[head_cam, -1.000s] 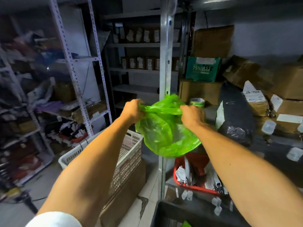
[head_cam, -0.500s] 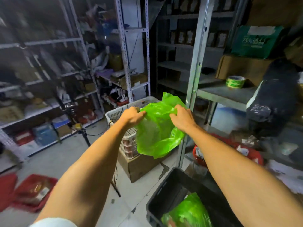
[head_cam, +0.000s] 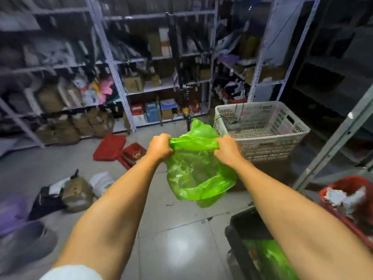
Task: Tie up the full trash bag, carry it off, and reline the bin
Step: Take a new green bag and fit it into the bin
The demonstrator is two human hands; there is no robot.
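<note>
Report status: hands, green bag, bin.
Left hand and right hand both fisted on the empty green bag, stretched between them in the air. Black bin at lower right, green plastic inside. Nothing blocking.

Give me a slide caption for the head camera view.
Both hands, left and right, stretch a green bag open above the floor, beside a black bin.

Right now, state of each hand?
Left hand: closed, gripping the left end of the green bag rim.
Right hand: closed, gripping the right end of the same rim.
</note>
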